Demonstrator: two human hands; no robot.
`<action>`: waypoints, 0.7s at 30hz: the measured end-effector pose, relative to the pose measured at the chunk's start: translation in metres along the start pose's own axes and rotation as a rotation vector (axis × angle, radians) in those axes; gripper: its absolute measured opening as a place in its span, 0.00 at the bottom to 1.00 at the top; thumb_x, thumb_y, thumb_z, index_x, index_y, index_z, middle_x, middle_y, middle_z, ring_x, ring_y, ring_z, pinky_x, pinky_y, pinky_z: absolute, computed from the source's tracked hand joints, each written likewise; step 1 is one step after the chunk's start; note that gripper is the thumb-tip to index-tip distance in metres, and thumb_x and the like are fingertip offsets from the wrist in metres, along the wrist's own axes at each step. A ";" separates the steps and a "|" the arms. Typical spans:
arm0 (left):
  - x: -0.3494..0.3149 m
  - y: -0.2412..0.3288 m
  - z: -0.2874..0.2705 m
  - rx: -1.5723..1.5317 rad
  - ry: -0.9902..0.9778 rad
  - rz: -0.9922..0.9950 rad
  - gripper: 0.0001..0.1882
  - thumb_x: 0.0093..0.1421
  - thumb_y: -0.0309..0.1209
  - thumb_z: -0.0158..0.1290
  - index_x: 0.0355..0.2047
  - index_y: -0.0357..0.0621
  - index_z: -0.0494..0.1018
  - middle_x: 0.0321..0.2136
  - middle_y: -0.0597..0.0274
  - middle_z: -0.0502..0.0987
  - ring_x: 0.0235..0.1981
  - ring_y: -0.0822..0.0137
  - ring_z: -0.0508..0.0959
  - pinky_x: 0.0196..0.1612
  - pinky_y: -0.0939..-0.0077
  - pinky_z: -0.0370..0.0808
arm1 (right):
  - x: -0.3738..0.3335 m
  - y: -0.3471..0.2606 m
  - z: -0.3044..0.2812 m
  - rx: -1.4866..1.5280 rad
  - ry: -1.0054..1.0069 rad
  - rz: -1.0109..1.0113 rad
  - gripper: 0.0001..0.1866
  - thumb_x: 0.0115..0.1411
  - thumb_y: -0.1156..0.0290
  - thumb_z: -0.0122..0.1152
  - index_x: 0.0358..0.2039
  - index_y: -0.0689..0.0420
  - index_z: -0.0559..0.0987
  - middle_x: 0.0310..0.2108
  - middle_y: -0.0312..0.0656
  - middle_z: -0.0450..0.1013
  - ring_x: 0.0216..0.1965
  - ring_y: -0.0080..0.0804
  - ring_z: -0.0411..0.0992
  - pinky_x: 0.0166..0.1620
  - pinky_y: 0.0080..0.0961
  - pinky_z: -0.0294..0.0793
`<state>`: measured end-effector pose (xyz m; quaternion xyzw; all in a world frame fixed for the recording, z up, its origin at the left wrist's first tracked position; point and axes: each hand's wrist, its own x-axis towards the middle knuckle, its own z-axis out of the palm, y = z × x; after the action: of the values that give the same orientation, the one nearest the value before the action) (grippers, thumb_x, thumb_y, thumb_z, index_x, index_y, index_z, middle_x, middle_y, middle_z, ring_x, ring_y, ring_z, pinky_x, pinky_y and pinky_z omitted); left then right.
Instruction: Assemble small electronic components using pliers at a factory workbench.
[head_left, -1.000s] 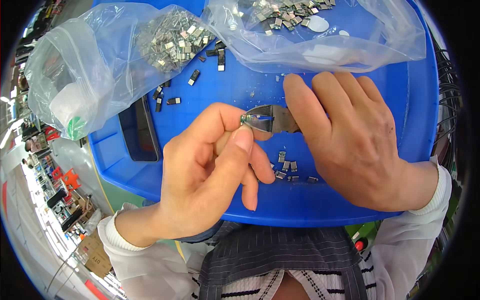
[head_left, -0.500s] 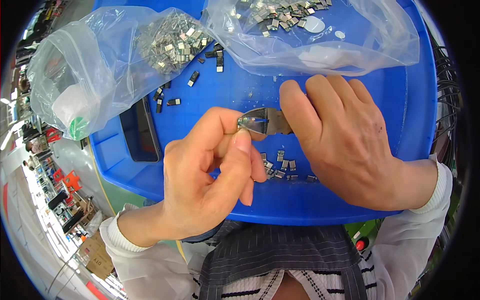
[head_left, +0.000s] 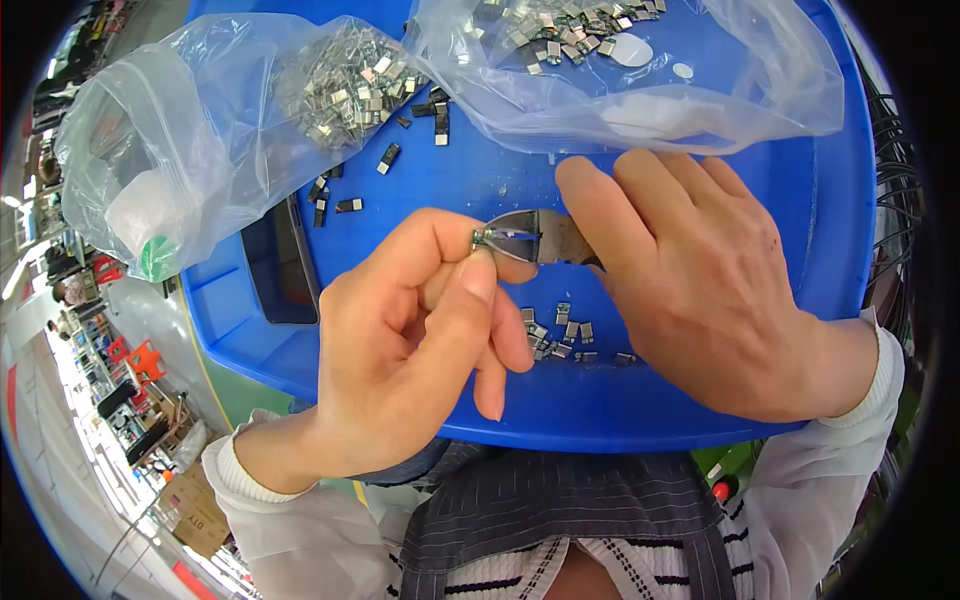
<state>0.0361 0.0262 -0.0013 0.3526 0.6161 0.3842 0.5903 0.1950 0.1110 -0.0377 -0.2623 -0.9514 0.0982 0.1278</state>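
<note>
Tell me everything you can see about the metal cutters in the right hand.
The cutters look like small steel pliers with grey, pointed jaws; the handles are hidden under the right hand, which grips them. They lie nearly level above the blue tray, tips pointing to the person's left. The jaws meet a tiny metal piece pinched by the left hand. Whether the jaws are fully closed is unclear.

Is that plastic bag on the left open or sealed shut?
Open. The left plastic bag gapes at its mouth, and small metal parts spill out of it onto the blue tray.
</note>
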 end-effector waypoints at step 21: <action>0.000 -0.005 0.000 0.123 0.018 0.091 0.09 0.64 0.26 0.36 0.36 0.34 0.65 0.15 0.58 0.73 0.07 0.74 0.67 0.12 0.91 0.61 | -0.001 -0.001 -0.002 -0.181 -0.004 0.010 0.15 0.45 0.76 0.57 0.36 0.60 0.71 0.24 0.37 0.59 0.23 0.29 0.59 0.30 0.22 0.61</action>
<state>0.0365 0.0240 -0.0062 0.4123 0.6273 0.3750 0.5440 0.1960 0.1102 -0.0359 -0.2771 -0.9554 0.0131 0.1010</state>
